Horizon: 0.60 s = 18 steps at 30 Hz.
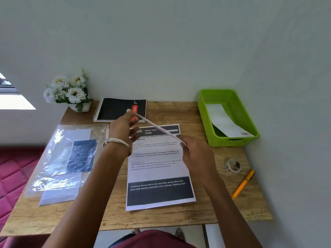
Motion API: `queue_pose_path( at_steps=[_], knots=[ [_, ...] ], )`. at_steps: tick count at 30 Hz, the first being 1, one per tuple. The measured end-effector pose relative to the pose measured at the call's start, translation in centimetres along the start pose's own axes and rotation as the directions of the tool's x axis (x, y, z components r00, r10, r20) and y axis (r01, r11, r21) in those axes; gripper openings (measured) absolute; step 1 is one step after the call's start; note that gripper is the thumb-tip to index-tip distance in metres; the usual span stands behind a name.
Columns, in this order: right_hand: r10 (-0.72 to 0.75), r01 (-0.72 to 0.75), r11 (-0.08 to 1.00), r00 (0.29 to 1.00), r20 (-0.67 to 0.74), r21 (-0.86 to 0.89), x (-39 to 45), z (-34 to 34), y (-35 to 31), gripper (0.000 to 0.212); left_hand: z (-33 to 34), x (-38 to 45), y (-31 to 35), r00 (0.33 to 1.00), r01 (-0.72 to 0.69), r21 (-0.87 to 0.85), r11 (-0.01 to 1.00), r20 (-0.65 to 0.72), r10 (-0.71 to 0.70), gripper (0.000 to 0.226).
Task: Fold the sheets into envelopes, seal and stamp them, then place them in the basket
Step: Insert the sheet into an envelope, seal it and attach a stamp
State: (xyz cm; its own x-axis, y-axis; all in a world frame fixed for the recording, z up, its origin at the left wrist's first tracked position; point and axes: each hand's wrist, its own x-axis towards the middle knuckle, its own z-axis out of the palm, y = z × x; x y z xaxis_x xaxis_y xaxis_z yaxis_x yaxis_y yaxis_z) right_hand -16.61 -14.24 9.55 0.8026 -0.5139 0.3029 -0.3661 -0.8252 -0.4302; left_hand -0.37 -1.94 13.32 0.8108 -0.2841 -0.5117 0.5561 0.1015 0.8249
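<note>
- Progress looks partial: one white folded envelope [226,122] with a small stamp at its near corner already lies inside the green perforated plastic basket [250,122] at the table's far right, so I judge one round finished.
- Both hands grasp a thin white sheet or envelope [157,128], seen edge-on and lifted above the table; the left hand [123,128] pinches its far end, the right hand [195,151] its near end. Whether it is folded or sealed I cannot tell.
- Beneath it, a printed white sheet with dark bands [159,178] lies flat and unfolded on the wooden table [179,217], seemingly awaiting folding.
- Left to do, by my reading: sealing and stamping. The small roll of stamp stickers [233,165] and the orange pen [242,184] rest at right.
- Clear plastic sleeve of papers [68,154] lies at left.
</note>
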Motion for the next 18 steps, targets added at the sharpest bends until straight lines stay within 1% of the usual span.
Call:
queue_pose_path(
  at_steps=[2, 4, 6, 7, 8, 9, 11, 13, 14, 15, 16, 18],
  knots=[
    [-0.056, 0.052, 0.989, 0.998, -0.024, -0.139, -0.2, 0.6, 1.2, 0.042, -0.4, -0.3, -0.4, 0.997, 0.066, -0.011, 0.998, 0.045, -0.066, 0.026],
    [-0.105, 0.085, 0.96, 0.993, -0.063, -0.267, -0.5, 1.3, 2.3, 0.052, -0.6, -0.6, -0.9, 0.995, 0.07, 0.096, 0.993, 0.068, -0.077, 0.027],
    [-0.153, 0.115, 0.919, 0.986, -0.07, -0.377, -0.9, 1.9, 2.7, 0.057, -1.0, -0.5, -1.4, 0.997, 0.019, 0.203, 0.979, 0.068, -0.033, 0.023],
    [-0.161, 0.115, 0.908, 0.983, -0.083, -0.403, -1.2, 2.1, 2.8, 0.057, -1.2, -0.3, -1.6, 0.997, -0.022, 0.246, 0.969, 0.079, 0.003, 0.017],
    [-0.143, 0.094, 0.915, 0.985, -0.098, -0.393, -1.5, 2.4, 3.0, 0.056, -1.4, -0.1, -1.7, 0.995, -0.061, 0.289, 0.955, 0.096, 0.034, 0.011],
    [-0.091, 0.045, 0.936, 0.989, -0.117, -0.348, -1.7, 2.5, 3.1, 0.057, -1.8, 0.2, -1.8, 0.992, -0.09, 0.326, 0.941, 0.114, 0.056, 0.006],
    [0.086, -0.112, 0.976, 0.986, -0.143, -0.189, -1.9, 2.7, 3.4, 0.063, -2.4, 0.7, -1.9, 0.988, -0.12, 0.361, 0.925, 0.134, 0.076, 0.003],
    [0.264, -0.26, 0.965, 0.957, -0.119, 0.042, -2.0, 2.4, 3.8, 0.065, -3.1, 1.0, -1.8, 0.988, -0.131, 0.363, 0.923, 0.128, 0.09, 0.003],
    [0.329, -0.308, 0.932, 0.94, -0.094, 0.19, -2.0, 2.2, 3.9, 0.064, -3.4, 1.2, -1.8, 0.988, -0.136, 0.361, 0.923, 0.123, 0.098, 0.003],
    [0.384, -0.34, 0.873, 0.921, -0.064, 0.351, -1.9, 2.1, 4.3, 0.062, -3.6, 1.3, -1.8, 0.987, -0.143, 0.36, 0.922, 0.12, 0.106, 0.003],
    [0.435, -0.366, 0.786, 0.9, -0.024, 0.498, -1.8, 2.0, 4.6, 0.059, -3.8, 1.5, -1.9, 0.987, -0.149, 0.366, 0.919, 0.113, 0.115, 0.004],
    [0.519, -0.432, 0.565, 0.848, 0.104, 0.704, -1.8, 2.1, 4.9, 0.058, -4.4, 1.9, -2.1, 0.986, -0.165, 0.394, 0.904, 0.086, 0.142, 0.004]
  ],
)
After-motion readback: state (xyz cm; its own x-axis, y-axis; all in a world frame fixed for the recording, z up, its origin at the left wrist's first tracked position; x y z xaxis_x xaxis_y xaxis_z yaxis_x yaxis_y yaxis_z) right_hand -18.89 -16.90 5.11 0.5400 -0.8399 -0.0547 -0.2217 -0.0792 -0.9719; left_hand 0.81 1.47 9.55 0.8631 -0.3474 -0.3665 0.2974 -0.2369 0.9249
